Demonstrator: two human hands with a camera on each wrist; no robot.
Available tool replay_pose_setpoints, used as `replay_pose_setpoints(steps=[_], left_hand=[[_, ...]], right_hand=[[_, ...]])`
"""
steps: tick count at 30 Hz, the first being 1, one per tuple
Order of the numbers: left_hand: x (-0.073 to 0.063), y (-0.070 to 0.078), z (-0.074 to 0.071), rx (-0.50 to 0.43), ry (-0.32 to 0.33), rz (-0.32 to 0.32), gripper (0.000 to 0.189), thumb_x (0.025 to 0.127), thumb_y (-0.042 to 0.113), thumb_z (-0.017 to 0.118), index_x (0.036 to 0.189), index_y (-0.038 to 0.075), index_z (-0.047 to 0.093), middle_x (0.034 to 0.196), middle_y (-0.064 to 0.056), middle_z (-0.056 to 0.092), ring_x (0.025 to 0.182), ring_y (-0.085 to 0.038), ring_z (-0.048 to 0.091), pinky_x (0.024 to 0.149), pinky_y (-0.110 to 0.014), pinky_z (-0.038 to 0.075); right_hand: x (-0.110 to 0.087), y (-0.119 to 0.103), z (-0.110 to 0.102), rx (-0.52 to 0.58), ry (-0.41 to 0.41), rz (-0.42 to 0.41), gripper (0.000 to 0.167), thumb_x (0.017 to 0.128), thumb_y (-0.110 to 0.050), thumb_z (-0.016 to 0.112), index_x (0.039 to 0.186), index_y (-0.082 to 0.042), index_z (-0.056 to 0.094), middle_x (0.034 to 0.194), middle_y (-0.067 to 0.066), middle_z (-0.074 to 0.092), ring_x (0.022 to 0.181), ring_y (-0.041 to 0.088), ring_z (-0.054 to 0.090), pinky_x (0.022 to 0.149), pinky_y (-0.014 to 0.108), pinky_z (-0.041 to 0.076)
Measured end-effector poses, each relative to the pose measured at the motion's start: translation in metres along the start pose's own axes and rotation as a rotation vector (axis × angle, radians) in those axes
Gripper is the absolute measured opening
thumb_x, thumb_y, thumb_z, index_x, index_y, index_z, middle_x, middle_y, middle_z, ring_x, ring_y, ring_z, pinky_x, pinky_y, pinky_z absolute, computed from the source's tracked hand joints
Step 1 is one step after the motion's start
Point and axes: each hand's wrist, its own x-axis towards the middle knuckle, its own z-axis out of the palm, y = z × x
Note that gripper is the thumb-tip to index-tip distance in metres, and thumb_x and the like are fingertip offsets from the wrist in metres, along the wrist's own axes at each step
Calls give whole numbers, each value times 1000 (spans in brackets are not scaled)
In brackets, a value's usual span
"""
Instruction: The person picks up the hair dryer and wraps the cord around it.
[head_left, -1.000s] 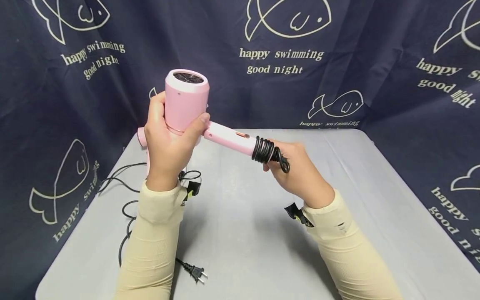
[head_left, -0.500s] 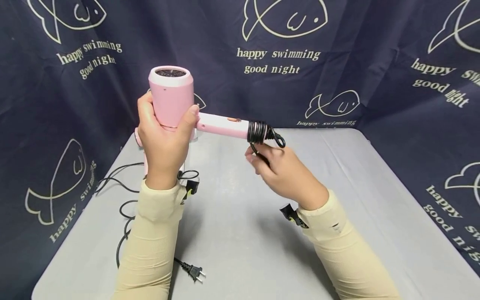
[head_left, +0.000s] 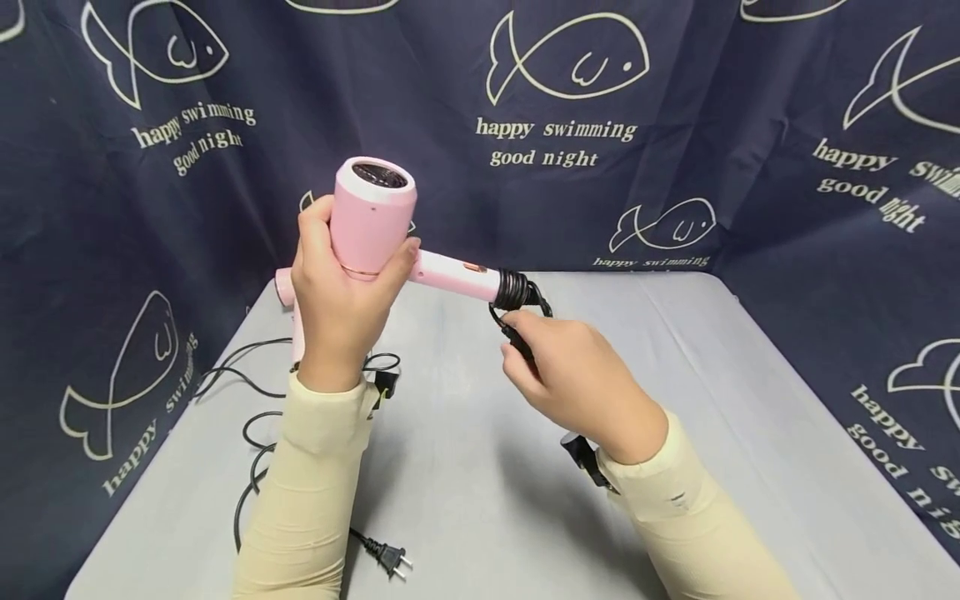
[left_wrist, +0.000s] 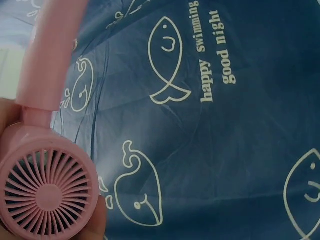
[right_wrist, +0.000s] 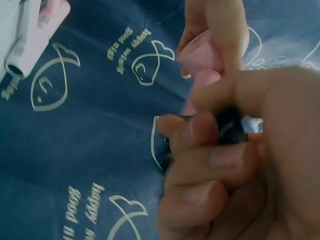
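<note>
My left hand grips a pink hair dryer round its barrel, holding it above the table. Its dark round end faces up, and its handle points right. A black cord is wound in several turns round the end of the handle. Just below those turns, my right hand pinches a loose length of the cord, with a thicker black piece at its fingers. In the left wrist view, the hair dryer's slatted pink vent is near the camera. Curled fingers partly cover the black piece in the right wrist view.
Behind my left forearm stands another pink appliance, mostly hidden. Loose black cord trails along the left side of the grey table. A two-pin plug lies near the front. A dark blue fish-print curtain surrounds the table.
My right hand has come from beside the handle's end to below and in front of it, carrying the cord round. The hair dryer's handle lifted briefly, then tilted down again.
</note>
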Motion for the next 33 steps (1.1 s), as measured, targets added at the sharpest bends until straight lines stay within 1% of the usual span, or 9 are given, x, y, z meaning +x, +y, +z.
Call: replay_pose_setpoints(steps=[4, 9, 14, 18, 22, 25, 29, 31, 33], left_hand=[[-2, 0, -1, 32, -9, 32, 69, 75, 34, 88, 127, 4, 56, 109, -7, 66, 97, -18, 60, 84, -38, 49], [-2, 3, -2, 33, -6, 33, 69, 74, 32, 89, 127, 4, 57, 109, -7, 67, 98, -18, 61, 85, -38, 49], [-2, 6, 0, 28, -25, 46, 68, 74, 32, 88, 128, 3, 57, 109, -8, 67, 97, -19, 60, 85, -38, 48], [-3, 7, 2, 41, -70, 80, 68, 75, 36, 88, 129, 6, 58, 112, -7, 67, 99, -19, 60, 86, -38, 48], [-4, 7, 4, 29, -113, 184, 66, 76, 38, 87, 127, 6, 60, 118, -5, 68, 103, -18, 63, 88, -38, 50], [-4, 7, 4, 12, -135, 237, 64, 76, 38, 86, 125, 5, 60, 119, -4, 69, 102, -17, 64, 87, -38, 52], [-4, 7, 3, 23, -172, 250, 65, 76, 39, 85, 126, 5, 60, 115, -5, 70, 98, -17, 64, 84, -36, 52], [-4, 7, 3, 31, -186, 249, 66, 76, 39, 85, 126, 4, 60, 115, -6, 70, 97, -17, 64, 83, -36, 52], [-5, 6, 2, 31, -185, 241, 67, 76, 39, 86, 126, 4, 60, 115, -5, 70, 97, -17, 64, 83, -36, 52]], right_hand=[[-2, -1, -1, -57, 127, -42, 17, 92, -14, 60, 105, -8, 68, 71, -7, 54, 59, 10, 47, 54, 30, 44], [0, 0, -3, -42, 230, -91, 20, 88, -12, 65, 105, -5, 72, 79, -2, 67, 61, 9, 54, 53, 30, 49], [2, 0, -6, -15, 278, -128, 20, 87, -11, 68, 106, -5, 71, 80, -1, 67, 60, 8, 52, 53, 26, 46], [3, 1, -9, 32, 291, -137, 19, 88, -12, 70, 106, -7, 70, 76, -2, 62, 59, 8, 51, 54, 25, 44], [3, 7, -14, 144, 295, -96, 22, 89, -14, 76, 109, -8, 68, 72, -3, 60, 58, 6, 48, 53, 21, 40], [3, 16, -18, 232, 303, -34, 37, 87, -14, 82, 115, -5, 62, 72, -4, 61, 58, 5, 49, 53, 18, 39], [5, 25, -23, 321, 307, 72, 58, 78, -17, 92, 120, -2, 53, 73, -3, 58, 58, 7, 49, 53, 16, 40], [5, 26, -23, 369, 318, 113, 60, 74, -17, 94, 114, -2, 52, 70, -1, 53, 56, 8, 46, 51, 18, 37], [5, 27, -21, 414, 344, 122, 55, 73, -14, 95, 106, -2, 53, 67, 0, 48, 55, 9, 43, 49, 19, 34]])
